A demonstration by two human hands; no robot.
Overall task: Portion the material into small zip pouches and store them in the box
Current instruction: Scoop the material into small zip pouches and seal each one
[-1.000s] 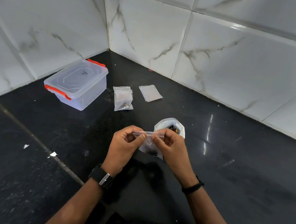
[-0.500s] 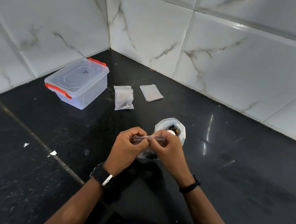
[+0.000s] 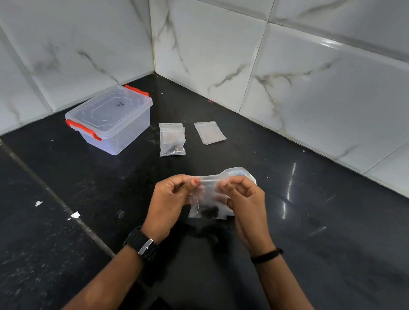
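My left hand (image 3: 170, 200) and my right hand (image 3: 246, 204) pinch the top strip of a small clear zip pouch (image 3: 208, 202) above the black floor. Dark bits lie at the pouch's bottom. Just behind my right hand sits the white supply bag (image 3: 241, 173), mostly hidden. A clear box (image 3: 110, 121) with red latches stands lidded at the back left. A filled pouch (image 3: 172, 140) lies right of the box. Flat pouches (image 3: 210, 132) lie further right.
White marble-look tiled walls (image 3: 297, 76) meet in a corner behind the box. A pale grout line (image 3: 54, 194) runs diagonally across the black floor on the left, with small white scraps (image 3: 75, 215) beside it.
My hands have slid apart along the pouch's top strip, and the pouch now hangs more spread out, showing the dark bits at its bottom.
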